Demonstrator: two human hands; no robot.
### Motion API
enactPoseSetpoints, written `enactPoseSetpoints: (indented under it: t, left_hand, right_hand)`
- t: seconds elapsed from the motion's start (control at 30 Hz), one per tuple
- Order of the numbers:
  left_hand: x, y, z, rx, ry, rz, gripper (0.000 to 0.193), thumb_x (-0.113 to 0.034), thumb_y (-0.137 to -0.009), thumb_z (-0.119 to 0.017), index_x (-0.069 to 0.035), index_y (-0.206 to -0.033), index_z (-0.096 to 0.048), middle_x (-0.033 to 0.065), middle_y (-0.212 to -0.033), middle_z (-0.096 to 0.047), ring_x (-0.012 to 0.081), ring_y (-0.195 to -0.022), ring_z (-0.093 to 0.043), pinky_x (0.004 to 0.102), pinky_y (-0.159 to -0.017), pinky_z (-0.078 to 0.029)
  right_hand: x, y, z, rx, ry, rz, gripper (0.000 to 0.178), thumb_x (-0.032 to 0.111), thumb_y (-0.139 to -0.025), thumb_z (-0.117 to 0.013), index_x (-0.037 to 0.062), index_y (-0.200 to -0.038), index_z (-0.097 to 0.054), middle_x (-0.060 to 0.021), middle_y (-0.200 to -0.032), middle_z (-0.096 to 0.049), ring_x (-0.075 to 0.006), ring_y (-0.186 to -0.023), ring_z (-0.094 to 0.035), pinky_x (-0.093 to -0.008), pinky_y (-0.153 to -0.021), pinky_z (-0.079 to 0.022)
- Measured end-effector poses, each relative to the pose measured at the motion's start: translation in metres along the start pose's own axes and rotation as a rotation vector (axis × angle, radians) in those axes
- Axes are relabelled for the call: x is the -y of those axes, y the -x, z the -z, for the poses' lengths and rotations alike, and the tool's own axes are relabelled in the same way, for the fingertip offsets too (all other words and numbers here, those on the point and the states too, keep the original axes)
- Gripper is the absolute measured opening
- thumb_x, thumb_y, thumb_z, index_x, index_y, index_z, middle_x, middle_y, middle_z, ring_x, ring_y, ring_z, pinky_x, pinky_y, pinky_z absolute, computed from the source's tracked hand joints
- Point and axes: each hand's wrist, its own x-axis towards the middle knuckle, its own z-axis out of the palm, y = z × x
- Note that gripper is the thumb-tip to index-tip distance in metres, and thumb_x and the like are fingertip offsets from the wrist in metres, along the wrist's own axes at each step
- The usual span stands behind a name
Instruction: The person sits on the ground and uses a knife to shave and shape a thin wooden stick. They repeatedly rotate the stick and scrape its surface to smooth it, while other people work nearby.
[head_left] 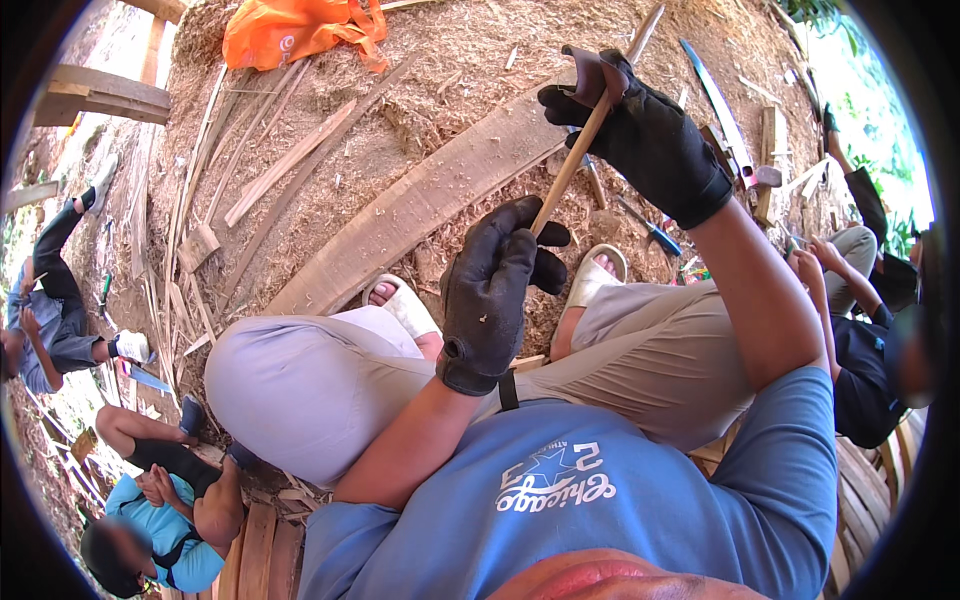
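Note:
A thin, pale wooden stick (573,160) slants up and to the right in front of me. Its lower end is gripped in my left hand (488,295), which wears a black glove with the fingers curled round the wood. Higher up, my right hand (665,150), also in a black glove, closes round the stick with a curled brown sheet of sandpaper (592,78) wrapped against it. The stick's tip sticks out past the sandpaper. Part of the sheet is hidden by the right hand's fingers.
A long wide plank (420,205) lies on the shaving-covered ground beyond my feet. An orange bag (290,35) is at the far side. To the right lie a handsaw (715,105) and a blue-handled tool (655,230). Several people sit working at both sides.

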Motion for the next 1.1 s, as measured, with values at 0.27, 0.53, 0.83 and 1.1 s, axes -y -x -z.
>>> enactPoseSetpoints:
  t: [0.27, 0.53, 0.83, 1.1]
  left_hand:
    - [0.005, -0.001, 0.002, -0.117, 0.087, 0.102, 0.042, -0.025, -0.114, -0.042, 0.007, -0.137, -0.057, 0.0196, -0.107, -0.073, 0.0195, -0.077, -0.072, 0.0332, -0.07, -0.059]
    - [0.001, 0.0, 0.0, -0.078, 0.015, 0.122, 0.041, -0.026, -0.114, -0.044, 0.005, -0.136, -0.058, 0.0165, -0.106, -0.074, 0.0168, -0.079, -0.071, 0.0315, -0.07, -0.059]
    - [-0.004, 0.0, -0.005, 0.046, -0.125, 0.165, 0.036, -0.024, -0.113, -0.047, 0.003, -0.133, -0.06, 0.0107, -0.095, -0.074, 0.0096, -0.064, -0.061, 0.0268, -0.061, -0.053]
    - [-0.004, 0.002, -0.004, 0.047, -0.024, 0.235, 0.034, -0.023, -0.113, -0.047, 0.003, -0.119, -0.067, 0.0077, -0.079, -0.069, 0.008, -0.059, -0.057, 0.025, -0.056, -0.047]
  right_hand:
    - [0.001, -0.001, 0.0, -0.059, 0.016, 0.037, 0.065, 0.047, -0.105, -0.052, 0.0071, -0.155, -0.043, -0.0136, -0.149, -0.052, -0.0399, -0.146, -0.047, -0.0528, -0.124, -0.034]
    - [0.003, 0.0, -0.002, -0.054, -0.015, 0.006, 0.052, 0.041, -0.103, -0.058, 0.0075, -0.143, -0.048, -0.0062, -0.134, -0.049, -0.0364, -0.144, -0.047, -0.0559, -0.126, -0.032]
    - [-0.018, 0.004, -0.011, -0.051, 0.014, -0.078, 0.057, 0.043, -0.11, -0.048, 0.0011, -0.148, -0.043, -0.0131, -0.141, -0.055, -0.0336, -0.134, -0.06, -0.0492, -0.115, -0.046]
    - [0.005, -0.001, -0.029, -0.116, 0.203, -0.089, 0.046, 0.047, -0.108, -0.051, 0.0027, -0.12, -0.053, -0.0067, -0.115, -0.049, -0.0315, -0.134, -0.059, -0.0523, -0.118, -0.042]
